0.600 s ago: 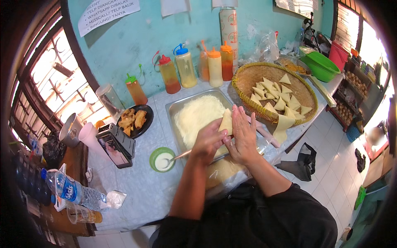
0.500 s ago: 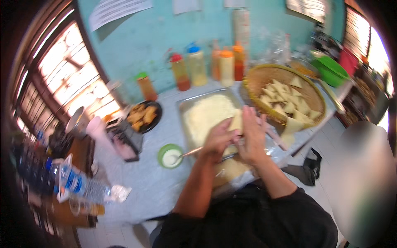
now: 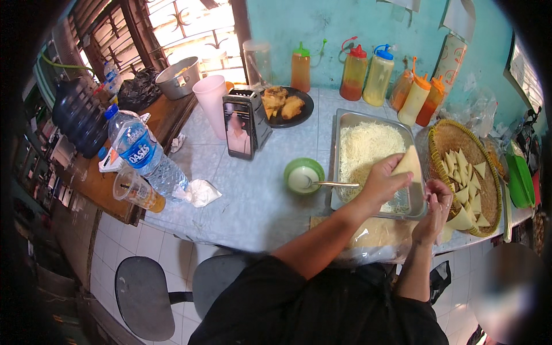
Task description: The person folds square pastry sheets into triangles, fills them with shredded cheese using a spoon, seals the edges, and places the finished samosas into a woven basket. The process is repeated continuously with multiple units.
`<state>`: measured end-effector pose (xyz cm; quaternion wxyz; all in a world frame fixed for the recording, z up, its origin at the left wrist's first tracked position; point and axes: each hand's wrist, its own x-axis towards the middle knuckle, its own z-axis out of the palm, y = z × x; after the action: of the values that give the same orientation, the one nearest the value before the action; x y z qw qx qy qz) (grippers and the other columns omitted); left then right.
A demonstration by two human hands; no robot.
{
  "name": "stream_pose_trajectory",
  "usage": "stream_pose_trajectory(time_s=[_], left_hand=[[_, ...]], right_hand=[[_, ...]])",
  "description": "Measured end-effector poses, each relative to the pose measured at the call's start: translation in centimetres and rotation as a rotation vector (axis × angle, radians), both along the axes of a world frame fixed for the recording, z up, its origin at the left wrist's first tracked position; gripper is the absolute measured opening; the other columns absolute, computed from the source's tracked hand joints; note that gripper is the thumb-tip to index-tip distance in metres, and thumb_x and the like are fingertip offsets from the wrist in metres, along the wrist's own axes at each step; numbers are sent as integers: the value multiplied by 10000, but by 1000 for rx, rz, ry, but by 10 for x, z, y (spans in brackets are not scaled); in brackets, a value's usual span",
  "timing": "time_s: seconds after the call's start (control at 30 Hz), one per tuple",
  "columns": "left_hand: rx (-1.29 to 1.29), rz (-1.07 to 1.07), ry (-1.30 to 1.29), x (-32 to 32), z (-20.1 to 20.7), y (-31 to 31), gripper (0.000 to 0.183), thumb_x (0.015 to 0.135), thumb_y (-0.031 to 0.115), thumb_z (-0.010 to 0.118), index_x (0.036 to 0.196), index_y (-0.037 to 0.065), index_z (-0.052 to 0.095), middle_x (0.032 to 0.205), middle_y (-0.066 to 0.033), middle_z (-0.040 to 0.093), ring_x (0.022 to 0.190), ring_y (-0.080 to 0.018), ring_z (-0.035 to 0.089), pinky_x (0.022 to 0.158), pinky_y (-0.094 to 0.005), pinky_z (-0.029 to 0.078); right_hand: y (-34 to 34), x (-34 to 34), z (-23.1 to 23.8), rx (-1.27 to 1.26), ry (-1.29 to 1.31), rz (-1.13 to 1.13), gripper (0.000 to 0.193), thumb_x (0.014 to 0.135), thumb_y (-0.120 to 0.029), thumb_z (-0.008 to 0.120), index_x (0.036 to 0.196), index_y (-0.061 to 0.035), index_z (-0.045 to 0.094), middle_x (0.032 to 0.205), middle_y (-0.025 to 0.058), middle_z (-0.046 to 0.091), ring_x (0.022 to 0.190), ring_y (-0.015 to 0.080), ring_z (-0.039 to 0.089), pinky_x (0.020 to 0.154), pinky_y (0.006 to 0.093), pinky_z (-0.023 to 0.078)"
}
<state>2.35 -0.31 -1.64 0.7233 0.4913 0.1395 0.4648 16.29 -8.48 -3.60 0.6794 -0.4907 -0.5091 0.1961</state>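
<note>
My left hand (image 3: 386,185) is closed on a folded pastry wrapper (image 3: 409,165), a pale pointed cone shape, above the right side of a metal tray (image 3: 338,152). Shredded cheese-like white strands (image 3: 368,144) fill much of that tray. My right hand (image 3: 435,210) is apart from the wrapper, beside the tray's right corner, its fingers curled; whether something small is in them I cannot make out. Just right of it a woven basket (image 3: 450,129) holds several folded pastry triangles (image 3: 463,172). A green bowl of white paste (image 3: 303,176) with a spoon (image 3: 336,184) stands left of the tray.
Sauce bottles (image 3: 352,72) line the wall. A plate of fried food (image 3: 299,112), a phone (image 3: 238,129) on a stand and a pink cup (image 3: 211,103) are at the back left. A water bottle (image 3: 144,152) leans at the left. A plastic-covered stack (image 3: 379,233) lies at the front edge.
My hands were together around the wrapper; now they are apart, the left keeping it and the right drawn down and to the right. The view has swung leftward.
</note>
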Motion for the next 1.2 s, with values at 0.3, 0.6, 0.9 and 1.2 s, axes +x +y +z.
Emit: stream_pose_trajectory(time_s=[0.3, 0.6, 0.9, 1.2], left_hand=[[-154, -311, -181, -5, 4, -1, 412, 839, 49, 582, 1231, -22, 476, 1117, -105, 595, 974, -188, 609, 851, -302, 497], [-116, -334, -107, -10, 14, -3, 497, 801, 37, 581, 1264, -55, 424, 1174, -158, 556, 1079, -243, 564, 937, -360, 461], [-115, -261, -36, -3, 19, -10, 463, 829, 41, 550, 1260, -65, 419, 1195, -175, 551, 1097, -267, 566, 929, -374, 488], [-165, -269, -61, 3, 10, -15, 393, 873, 108, 516, 1238, -27, 457, 1172, -151, 568, 1044, -224, 587, 910, -345, 477]], right_hand=[[4, -22, 17, -39, 863, 842, 592, 893, -452, 417, 1286, -10, 440, 1228, 149, 534, 1092, 274, 534, 900, 413, 443], [17, -23, 16, 46, 1085, 705, 471, 938, -309, 400, 1263, 27, 456, 1221, 173, 561, 1113, 298, 545, 974, 426, 403], [15, -22, 22, 124, 1054, 499, 402, 912, -235, 467, 1206, 37, 497, 1189, 165, 581, 1061, 281, 584, 925, 408, 447], [1, -16, 21, 312, -482, -235, 379, 767, -160, 601, 1131, -56, 626, 1178, 147, 576, 1168, 353, 478, 1023, 449, 315]])
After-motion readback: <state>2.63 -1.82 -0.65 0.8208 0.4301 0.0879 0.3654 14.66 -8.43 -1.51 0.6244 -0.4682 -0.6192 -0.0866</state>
